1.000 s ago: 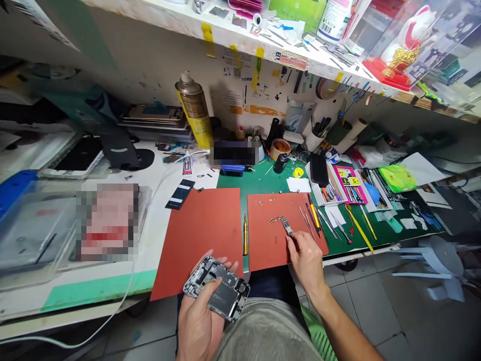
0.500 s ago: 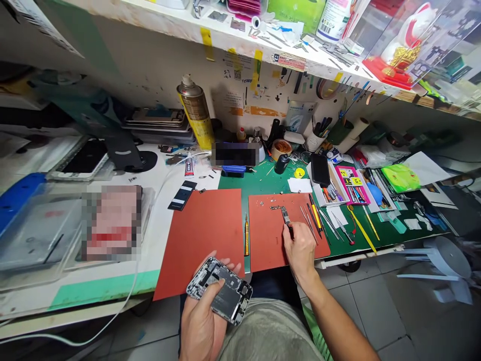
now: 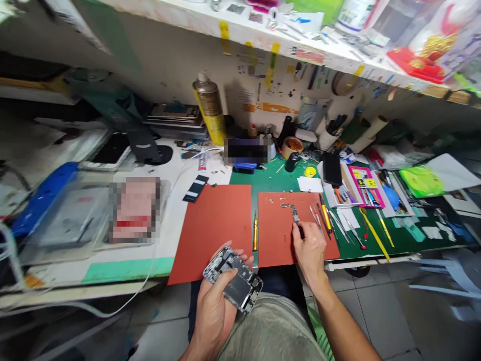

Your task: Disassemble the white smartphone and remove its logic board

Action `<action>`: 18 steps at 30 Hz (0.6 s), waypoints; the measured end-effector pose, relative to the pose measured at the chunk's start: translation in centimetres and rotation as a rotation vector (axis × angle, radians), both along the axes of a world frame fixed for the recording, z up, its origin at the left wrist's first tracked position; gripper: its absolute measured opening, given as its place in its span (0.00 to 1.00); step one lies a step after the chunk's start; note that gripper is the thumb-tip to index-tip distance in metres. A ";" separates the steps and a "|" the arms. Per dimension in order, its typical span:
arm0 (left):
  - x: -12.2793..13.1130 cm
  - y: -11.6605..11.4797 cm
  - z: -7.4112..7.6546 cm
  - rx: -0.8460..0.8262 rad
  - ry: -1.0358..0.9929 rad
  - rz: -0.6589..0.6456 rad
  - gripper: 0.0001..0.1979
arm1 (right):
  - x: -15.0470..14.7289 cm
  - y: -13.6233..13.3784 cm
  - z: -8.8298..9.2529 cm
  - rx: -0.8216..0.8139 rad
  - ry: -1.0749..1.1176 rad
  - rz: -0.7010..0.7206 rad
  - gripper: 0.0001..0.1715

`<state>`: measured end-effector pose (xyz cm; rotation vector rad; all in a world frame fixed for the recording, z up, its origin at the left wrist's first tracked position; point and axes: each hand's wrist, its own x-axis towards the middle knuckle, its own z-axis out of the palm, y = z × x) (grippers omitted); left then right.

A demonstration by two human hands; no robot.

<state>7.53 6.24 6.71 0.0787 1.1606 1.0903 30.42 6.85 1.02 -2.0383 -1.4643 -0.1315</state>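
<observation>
My left hand (image 3: 218, 296) holds an opened smartphone (image 3: 238, 281) above my lap, thumb across its bared inner side, where a dark battery and small metal parts show. Over the right red mat (image 3: 276, 245), my right hand (image 3: 311, 245) is closed, thumb and fingertips pinched at the dark lower end of a narrow phone circuit board (image 3: 295, 213). The upper part of that board bends left. A gold screwdriver (image 3: 255, 230) lies between the two mats. Right of the board lie tweezers (image 3: 315, 216) and a yellow-black pen-like tool (image 3: 325, 218).
A second red mat (image 3: 218, 225) lies to the left. Trays of tools (image 3: 341, 188) stand at the back right, near a black phone (image 3: 332, 169). A spray can (image 3: 210, 110) stands against the wall, under an overhanging shelf (image 3: 188, 22). A white cable (image 3: 146, 276) hangs over the left table edge.
The whole scene has shifted right in view as my head turned left. Both hands keep their holds; the phone and circuit board stay about where they were relative to the mats.
</observation>
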 end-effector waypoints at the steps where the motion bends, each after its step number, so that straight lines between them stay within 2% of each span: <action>1: 0.0 0.0 0.1 0.006 -0.023 -0.007 0.38 | -0.1 -0.3 0.4 0.004 0.017 0.003 0.16; 3: -0.1 0.2 0.3 0.024 -0.074 -0.031 0.37 | -0.6 -1.2 1.3 0.026 0.096 0.025 0.16; 5: -0.3 0.7 0.6 0.048 -0.125 -0.049 0.35 | -1.5 -2.4 2.3 0.000 0.295 0.119 0.17; 8: -0.6 1.6 1.0 0.064 -0.189 -0.053 0.34 | -3.5 -4.6 3.2 -0.250 0.798 0.351 0.18; 10: -0.7 2.3 1.2 0.048 -0.213 -0.056 0.34 | -5.0 -5.8 3.3 -0.419 1.150 0.455 0.20; 12: -0.7 2.8 1.3 0.043 -0.227 -0.057 0.33 | -6.1 -6.5 3.0 -0.490 1.430 0.483 0.21; 14: -0.7 3.2 1.3 0.051 -0.240 -0.054 0.32 | -6.9 -6.8 2.6 -0.491 1.605 0.462 0.20; 18: -0.5 3.4 1.2 0.044 -0.277 -0.067 0.24 | -7.5 -6.7 2.7 -0.458 1.722 0.404 0.18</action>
